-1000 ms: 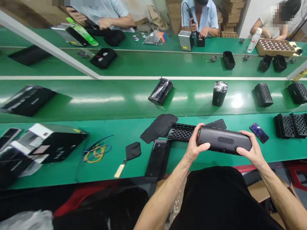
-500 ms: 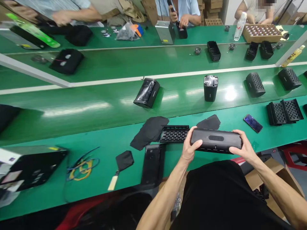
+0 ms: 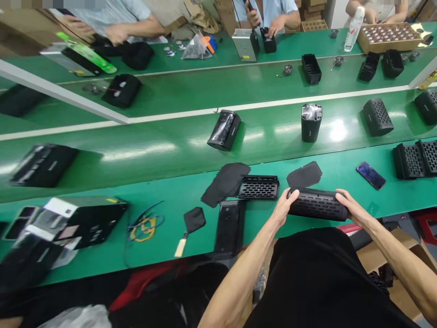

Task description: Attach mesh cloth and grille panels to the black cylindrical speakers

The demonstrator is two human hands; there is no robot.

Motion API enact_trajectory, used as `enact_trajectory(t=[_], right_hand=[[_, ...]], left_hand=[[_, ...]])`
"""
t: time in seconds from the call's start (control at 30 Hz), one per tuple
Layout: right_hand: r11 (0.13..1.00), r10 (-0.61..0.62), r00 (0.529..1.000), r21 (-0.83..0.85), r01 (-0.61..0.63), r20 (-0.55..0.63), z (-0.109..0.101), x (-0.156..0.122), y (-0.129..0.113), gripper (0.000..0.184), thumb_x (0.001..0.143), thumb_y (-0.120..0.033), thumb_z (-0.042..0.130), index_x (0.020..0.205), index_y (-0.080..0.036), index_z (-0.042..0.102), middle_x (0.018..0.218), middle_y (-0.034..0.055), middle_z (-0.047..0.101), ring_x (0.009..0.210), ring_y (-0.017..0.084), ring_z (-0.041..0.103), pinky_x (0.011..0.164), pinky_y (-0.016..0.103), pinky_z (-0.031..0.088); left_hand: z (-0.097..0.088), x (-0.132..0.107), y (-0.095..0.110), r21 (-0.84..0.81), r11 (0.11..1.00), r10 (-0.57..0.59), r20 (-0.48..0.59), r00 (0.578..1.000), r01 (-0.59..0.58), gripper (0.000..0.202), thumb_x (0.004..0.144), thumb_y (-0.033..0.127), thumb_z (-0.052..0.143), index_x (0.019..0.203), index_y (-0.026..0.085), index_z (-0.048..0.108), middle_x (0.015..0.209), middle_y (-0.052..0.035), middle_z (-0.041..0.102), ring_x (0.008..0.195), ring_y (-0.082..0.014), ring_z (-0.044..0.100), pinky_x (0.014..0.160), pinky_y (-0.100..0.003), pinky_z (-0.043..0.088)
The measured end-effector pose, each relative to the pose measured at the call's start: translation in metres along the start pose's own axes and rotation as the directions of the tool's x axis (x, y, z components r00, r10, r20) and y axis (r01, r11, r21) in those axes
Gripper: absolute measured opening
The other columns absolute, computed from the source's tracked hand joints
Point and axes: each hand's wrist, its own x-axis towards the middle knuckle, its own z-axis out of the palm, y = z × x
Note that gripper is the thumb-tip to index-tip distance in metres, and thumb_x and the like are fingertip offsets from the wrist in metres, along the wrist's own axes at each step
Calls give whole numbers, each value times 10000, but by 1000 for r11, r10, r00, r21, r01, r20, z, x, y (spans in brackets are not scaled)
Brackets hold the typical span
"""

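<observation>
Long green workbench (image 3: 177, 193) up close, glossy green belt (image 3: 269, 146) beyond (bright glare (image 3: 337, 131) off it, from where I stand). White post (image 3: 68, 93) at left. Brown cartons (image 3: 316, 7) stacked behind, beside white wall (image 3: 337, 14).

Slotted black housing (image 3: 318, 205) fills space between left hand (image 3: 283, 207) and right hand (image 3: 351, 207). Open lane ahead: bare surface (image 3: 341, 175) between black sheets (image 3: 305, 174) and phone (image 3: 371, 175). Left: perforated panel (image 3: 259, 187), flat black case (image 3: 229, 228) in the way; narrow gap before tagged black piece (image 3: 194, 220).

No text readable; print on yellow bottle (image 3: 429, 80) unclear.
</observation>
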Motion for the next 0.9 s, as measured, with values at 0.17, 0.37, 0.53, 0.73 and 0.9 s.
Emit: enact_trajectory(t=[0.17, 0.37, 0.53, 0.73, 0.9], right_hand=[[972, -213, 968, 130, 196, 131, -6, -10, 10, 1034, 617, -515, 1000, 1498, -354, 483, 1337, 82, 679, 1209, 302, 663, 1045, 445, 522], [950, -257, 961, 209, 232, 100, -1, -16, 22, 898, 633, -478, 989, 1398, -337, 541, 1310, 75, 680, 1178, 303, 662, 1020, 442, 544], [969, -139, 975, 225, 98, 174, -6, -13, 24, 856, 693, -489, 965, 1419, -341, 534, 1332, 88, 669, 903, 256, 706, 726, 391, 622], [977, -99, 980, 202, 63, 172, 7, -10, 36, 888, 662, -558, 967, 1415, -339, 550, 1393, 98, 648, 1055, 315, 707, 835, 472, 626], [992, -98, 981, 93, 84, 167, 19, 23, 29, 832, 602, -574, 984, 1305, -270, 659, 1287, 112, 728, 1148, 342, 691, 962, 456, 585]], left_hand=[[-18, -9, 4, 41, 995, 81, 170, 982, -89, 996, 671, 538, 932, 1536, 207, 566, 1589, -150, 571, 1508, -400, 471, 1273, -522, 336], [-15, -16, 9, 199, 949, 219, 147, 965, -245, 1080, 734, 649, 853, 1618, 171, 458, 1671, -174, 463, 1547, -437, 411, 1289, -546, 319], [-16, -20, 14, 188, 952, 185, 279, 942, -243, 1168, 749, 671, 838, 1700, 256, 302, 1751, -133, 338, 1594, -425, 338, 1277, -523, 354], [-25, -18, 11, 222, 924, 278, 167, 946, -311, 1023, 742, 671, 826, 1611, 250, 488, 1604, -130, 532, 1498, -427, 465, 1268, -561, 341], [-36, -15, 9, 57, 951, 307, -44, 951, -304, 1055, 731, 730, 816, 1604, 239, 483, 1533, -151, 585, 1389, -407, 549, 1130, -513, 483]])
